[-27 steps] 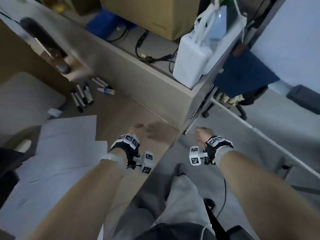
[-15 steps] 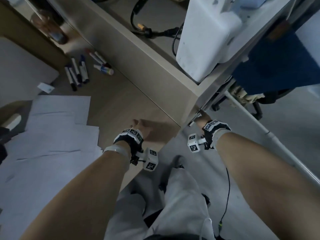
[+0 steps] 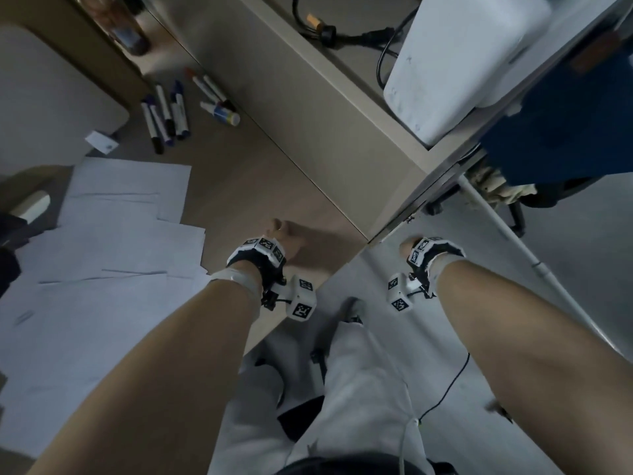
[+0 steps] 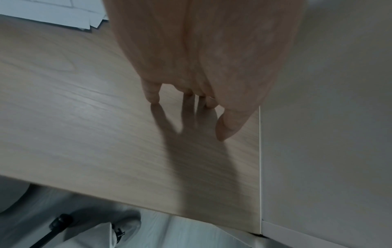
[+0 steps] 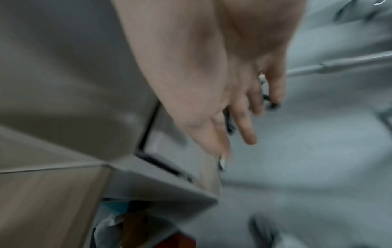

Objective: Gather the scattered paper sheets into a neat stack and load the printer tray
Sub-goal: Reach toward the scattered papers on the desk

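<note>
Several white paper sheets [image 3: 113, 252] lie scattered and overlapping on the left part of the wooden desk [image 3: 246, 186]; one corner of them shows in the left wrist view as paper [image 4: 53, 15]. My left hand [image 3: 286, 234] hangs over bare desk to the right of the sheets, beside the beige partition. Its fingers [image 4: 153, 95] point down, straight, at or just above the wood, holding nothing. My right hand [image 3: 409, 243] is past the desk's end corner, over the floor. Its fingers [image 5: 244, 130] are loose and empty in a blurred picture. A white boxy machine [image 3: 462, 63] stands behind the partition.
Several markers [image 3: 168, 114] and a small card [image 3: 101, 142] lie beyond the sheets. The beige partition [image 3: 308, 125] runs diagonally along the desk. Black cables [image 3: 342, 29] lie behind it. A blue chair [image 3: 565, 138] and a white pole [image 3: 513, 241] stand at right. My legs [image 3: 342, 389] are below.
The head view has tilted down and drawn closer to the desk. Both hands stay near the desk's end corner; the left hand's fingers have come closer together.
</note>
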{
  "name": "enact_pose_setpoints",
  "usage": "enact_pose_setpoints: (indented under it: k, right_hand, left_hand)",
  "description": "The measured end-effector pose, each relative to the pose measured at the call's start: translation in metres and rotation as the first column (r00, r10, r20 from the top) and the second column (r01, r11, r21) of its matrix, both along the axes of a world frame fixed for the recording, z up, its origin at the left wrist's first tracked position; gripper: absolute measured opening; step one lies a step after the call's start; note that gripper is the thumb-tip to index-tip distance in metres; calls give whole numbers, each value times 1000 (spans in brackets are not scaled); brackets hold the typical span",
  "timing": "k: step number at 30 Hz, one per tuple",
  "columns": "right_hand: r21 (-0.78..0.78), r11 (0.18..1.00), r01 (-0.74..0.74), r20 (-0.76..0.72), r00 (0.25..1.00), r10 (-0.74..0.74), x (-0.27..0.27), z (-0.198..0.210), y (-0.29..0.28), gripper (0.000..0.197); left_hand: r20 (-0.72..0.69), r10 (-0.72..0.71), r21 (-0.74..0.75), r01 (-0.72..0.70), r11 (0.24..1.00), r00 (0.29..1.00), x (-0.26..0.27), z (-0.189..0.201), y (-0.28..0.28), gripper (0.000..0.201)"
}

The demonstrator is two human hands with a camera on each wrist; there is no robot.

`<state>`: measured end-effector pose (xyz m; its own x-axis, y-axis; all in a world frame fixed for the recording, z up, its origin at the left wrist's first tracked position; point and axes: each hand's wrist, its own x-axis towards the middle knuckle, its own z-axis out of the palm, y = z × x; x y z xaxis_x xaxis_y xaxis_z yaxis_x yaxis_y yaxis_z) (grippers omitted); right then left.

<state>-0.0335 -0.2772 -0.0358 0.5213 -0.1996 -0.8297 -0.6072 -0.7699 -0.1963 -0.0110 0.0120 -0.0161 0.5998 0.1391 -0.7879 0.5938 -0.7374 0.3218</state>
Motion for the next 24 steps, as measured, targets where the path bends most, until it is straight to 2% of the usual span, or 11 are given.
enact_pose_setpoints:
  k: [2, 5, 7, 9, 10, 13, 16, 18, 20, 22, 24]
  right_hand:
    - [-58, 997, 41, -15, 999, -42, -27, -13, -1, 43]
    - [-179, 944, 277, 211, 948, -238, -27, -20, 5, 58]
    - [-112, 934, 339, 273, 914, -299, -11, -12, 8, 66]
    - [-109, 929, 353, 434, 858, -275, 15, -8, 4, 61]
    - [-151, 932, 331, 481, 848, -223, 26, -5, 3, 58]
    - [-307, 935, 179, 462, 887, -18, 33, -3, 3, 53]
    - [-410, 912, 22, 490, 849, 200, 26, -8, 2, 47]
    - [-425, 895, -135, 427, 842, 329, 22, -10, 0, 46]
    - [-461, 829, -317, 338, 801, 494, 17, -10, -1, 50]
    - [-496, 793, -354, 315, 777, 545, 5, -10, -1, 53]
    - [-507, 807, -303, 293, 820, 492, -12, -10, -2, 54]
  left_hand:
    - [55, 59, -13, -58, 998, 997, -2, -1, -4, 78]
    - [104, 49, 46, -54, 998, 993, -5, -3, -8, 86]
    - [44, -24, 80, 21, 997, 999, -7, -3, -8, 88]
    - [18, -34, 88, 33, 996, 999, -6, 0, -9, 89]
    - [25, -33, 92, 31, 995, 999, -5, 0, -9, 90]
    - [44, -56, 114, 51, 992, 997, -6, 0, -14, 90]
    - [43, -75, 123, 69, 990, 996, -5, 5, -15, 89]
    - [38, -86, 140, 80, 987, 996, -6, 5, -17, 88]
    - [33, -88, 149, 82, 985, 996, -7, 9, -20, 89]
    - [18, -58, 129, 55, 990, 998, -6, 11, -20, 91]
    - [3, -42, 124, 41, 991, 999, -5, 8, -18, 93]
